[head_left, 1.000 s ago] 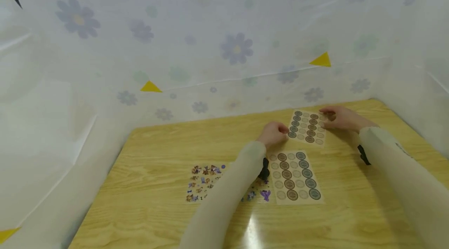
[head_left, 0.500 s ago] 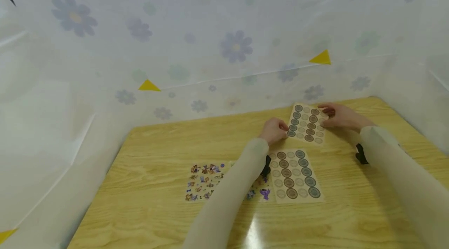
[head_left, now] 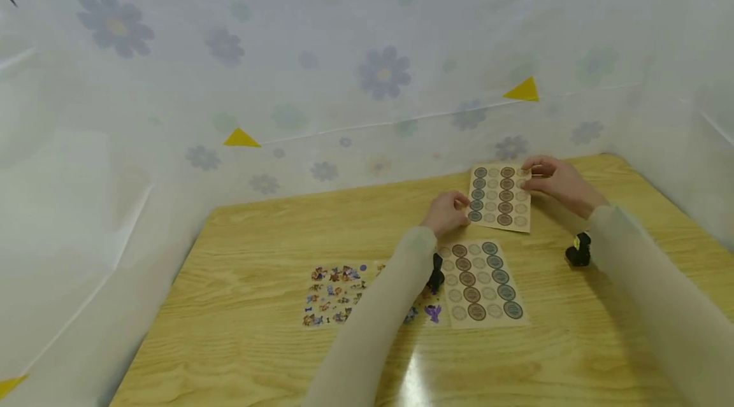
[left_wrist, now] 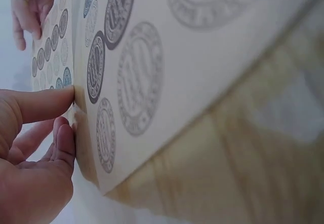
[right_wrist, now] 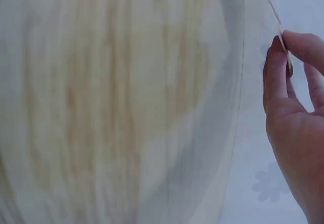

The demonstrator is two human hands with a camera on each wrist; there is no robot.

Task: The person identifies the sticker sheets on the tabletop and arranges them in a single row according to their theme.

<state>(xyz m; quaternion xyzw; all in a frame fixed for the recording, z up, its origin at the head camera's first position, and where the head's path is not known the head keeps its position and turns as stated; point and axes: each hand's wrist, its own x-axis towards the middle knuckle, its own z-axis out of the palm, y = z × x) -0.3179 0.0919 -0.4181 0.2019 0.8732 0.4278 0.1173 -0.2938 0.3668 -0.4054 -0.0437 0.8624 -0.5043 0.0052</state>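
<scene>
A sheet of round stickers (head_left: 499, 198), in rows of dark blue, brown and pale rings, is held up at the back right of the table. My left hand (head_left: 447, 213) pinches its left edge near the bottom; the left wrist view shows the thumb (left_wrist: 48, 105) on the edge, with curled fingers beside it. Near the top of the right edge, my right hand (head_left: 562, 183) grips it between thumb and fingers. In the right wrist view that sheet (right_wrist: 274, 13) appears edge-on. A second sheet of round stickers (head_left: 484, 285) lies flat in front of the hands.
Left of the second sheet lies a clear sheet of small cartoon stickers (head_left: 332, 295). More cartoon stickers, including a purple one (head_left: 432, 313), are partly hidden under the left sleeve (head_left: 378, 318). A flowered white curtain (head_left: 309, 76) hangs behind the wooden table (head_left: 258, 248).
The held sheet has risen slightly and turned more upright, its top tilting left. My right hand has moved up with it, while my left hand stays at nearly the same place.
</scene>
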